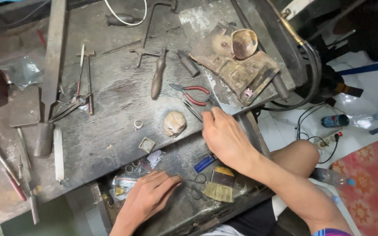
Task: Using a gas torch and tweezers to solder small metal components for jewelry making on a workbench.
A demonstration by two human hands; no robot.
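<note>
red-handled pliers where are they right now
The red-handled pliers lie on the dark workbench in the head view, just beyond the right hand, right of the wooden-handled tool.

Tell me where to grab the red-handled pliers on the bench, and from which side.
Grip the red-handled pliers by the two red handles, which point right and lie slightly spread, flat on the bench. Probably come from above on the right, fingers closing across both handles. The right hand is nearest, just below them. The metal nose on the left is thin and gives a poorer hold.

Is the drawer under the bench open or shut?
Open: the drawer juts from the bench, showing a brush inside.
</note>
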